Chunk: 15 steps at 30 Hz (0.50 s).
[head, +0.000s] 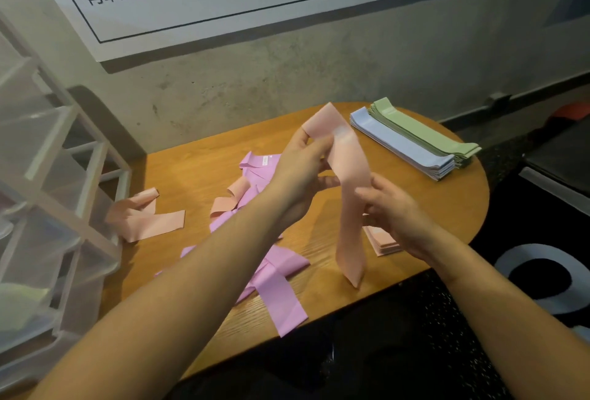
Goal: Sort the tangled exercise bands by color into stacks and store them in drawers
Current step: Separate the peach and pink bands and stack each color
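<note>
Wooden counter [415, 208] against a concrete wall, carrying everything. On the left edge, a clear plastic drawer unit [48, 192] in a white frame, touching the counter's end. At the far right of the counter, two finished stacks side by side and touching: blue stack [402, 147] nearer, green stack [424, 134] behind. In the middle, under the left forearm, a tangle of lilac bands [274, 275] with one peach loop [230, 200] caught in it. Near the drawers, loose peach bands [143, 217], crossed over each other. Just under the right hand, a small peach stack [383, 243], partly hidden.

Held up above the counter, one peach band [351, 182], hanging almost upright, its lower end just above the wood. Left hand [303, 169] gripping the top end, thumb and fingers pinched round the fold. Right hand [392, 208] at mid-length, fingers curled against the strip, thumb on its edge.

Step in hand, by the look of it: flattening this band before laying it on the peach stack. To do well: slide the right-hand pinch down to the bottom fold to smooth out any twist, keep both layers aligned, then lower flat with edges squared to the stack beneath. Risk: a hidden half-twist leaving the pile lopsided.
</note>
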{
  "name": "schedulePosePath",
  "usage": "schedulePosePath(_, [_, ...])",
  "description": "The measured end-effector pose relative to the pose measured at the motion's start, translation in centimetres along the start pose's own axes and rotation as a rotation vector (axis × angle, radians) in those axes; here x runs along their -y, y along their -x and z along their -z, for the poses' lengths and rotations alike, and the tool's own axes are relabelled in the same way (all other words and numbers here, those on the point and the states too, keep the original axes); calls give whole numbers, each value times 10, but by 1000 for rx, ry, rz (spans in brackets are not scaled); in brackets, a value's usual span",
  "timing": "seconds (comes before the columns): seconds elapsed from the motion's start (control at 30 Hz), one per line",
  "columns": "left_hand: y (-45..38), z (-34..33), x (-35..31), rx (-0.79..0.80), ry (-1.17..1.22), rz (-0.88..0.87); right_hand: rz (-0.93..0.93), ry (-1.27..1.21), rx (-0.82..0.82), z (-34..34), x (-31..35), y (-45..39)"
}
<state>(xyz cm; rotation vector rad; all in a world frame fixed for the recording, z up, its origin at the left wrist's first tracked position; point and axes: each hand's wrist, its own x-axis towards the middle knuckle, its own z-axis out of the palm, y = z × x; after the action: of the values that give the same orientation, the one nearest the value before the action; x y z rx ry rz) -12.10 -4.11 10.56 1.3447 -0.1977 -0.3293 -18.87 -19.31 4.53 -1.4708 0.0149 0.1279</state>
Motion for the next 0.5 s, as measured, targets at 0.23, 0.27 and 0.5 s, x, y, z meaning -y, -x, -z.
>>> schedulePosePath(0.23, [-47, -8, 4, -154, 35, 91, -51, 233, -163, 24, -15, -6])
schedulePosePath(0.27, [-53, -10, 7, -174, 22, 102, -49, 252, -225, 29, -19, -8])
schedulePosePath(0.5, [-98, -24, 36, -243, -120, 157, -110, 311, -405, 63, -28, -12])
